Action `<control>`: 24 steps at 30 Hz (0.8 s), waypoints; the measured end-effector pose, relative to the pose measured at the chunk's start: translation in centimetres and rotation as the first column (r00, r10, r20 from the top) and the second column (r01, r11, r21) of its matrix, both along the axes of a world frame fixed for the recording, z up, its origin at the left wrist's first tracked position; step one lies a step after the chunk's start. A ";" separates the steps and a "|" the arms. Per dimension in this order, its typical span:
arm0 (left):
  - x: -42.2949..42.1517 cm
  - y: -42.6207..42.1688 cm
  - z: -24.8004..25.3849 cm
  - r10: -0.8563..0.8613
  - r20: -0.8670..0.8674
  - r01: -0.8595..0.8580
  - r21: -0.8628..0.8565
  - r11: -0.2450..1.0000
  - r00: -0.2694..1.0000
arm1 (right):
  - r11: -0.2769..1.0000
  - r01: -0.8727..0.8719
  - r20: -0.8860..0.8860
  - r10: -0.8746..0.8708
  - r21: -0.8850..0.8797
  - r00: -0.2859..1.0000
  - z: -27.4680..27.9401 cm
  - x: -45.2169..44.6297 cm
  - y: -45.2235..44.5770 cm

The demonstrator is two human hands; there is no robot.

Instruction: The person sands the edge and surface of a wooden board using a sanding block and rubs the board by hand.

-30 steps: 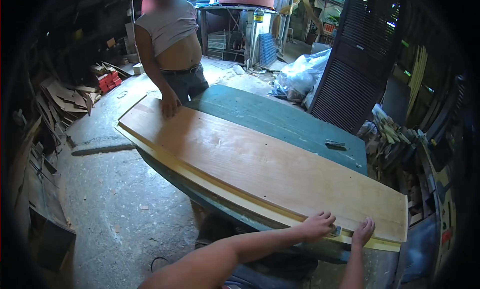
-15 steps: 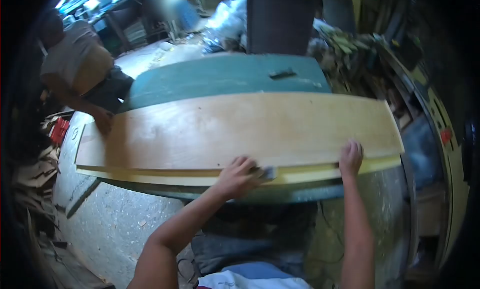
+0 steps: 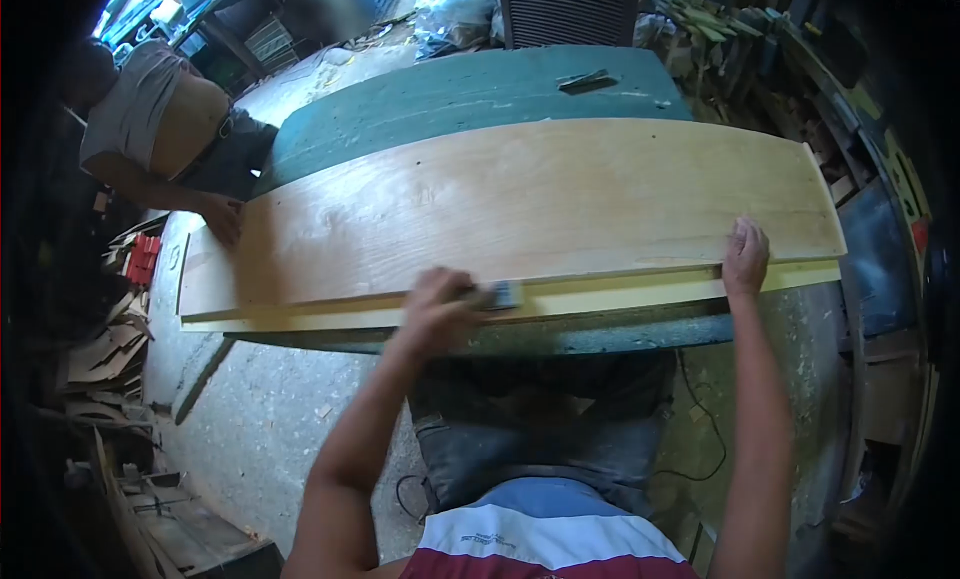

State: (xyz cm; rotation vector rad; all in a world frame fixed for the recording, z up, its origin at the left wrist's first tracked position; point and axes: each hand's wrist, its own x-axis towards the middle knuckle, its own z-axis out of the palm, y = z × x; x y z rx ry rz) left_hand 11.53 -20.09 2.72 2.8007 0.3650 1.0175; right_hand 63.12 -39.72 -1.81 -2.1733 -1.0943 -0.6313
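At six o'clock sits a short-bodied view of a shirt in three colour bands: a plain mid-blue panel (image 3: 535, 496) toward twelve, a broad white panel (image 3: 590, 539) with slanting ends, and a dark red panel (image 3: 550, 569) at the lower edge. Small dark lettering (image 3: 487, 538), too fine to read, marks the white band left of centre. The trousers (image 3: 540, 459) are dark blue-grey, creased and loose. Both the left hand (image 3: 440, 309) and the right hand (image 3: 745, 259) are bare, as are the forearms.

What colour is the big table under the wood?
The table is blue-green, best seen in the head view.
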 end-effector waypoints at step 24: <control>-13.2 3.9 1.5 0.247 -0.136 -0.230 0.130 0.965 0.959 | 0.996 0.053 0.041 -0.051 -0.070 0.998 -0.1 0.5 -0.1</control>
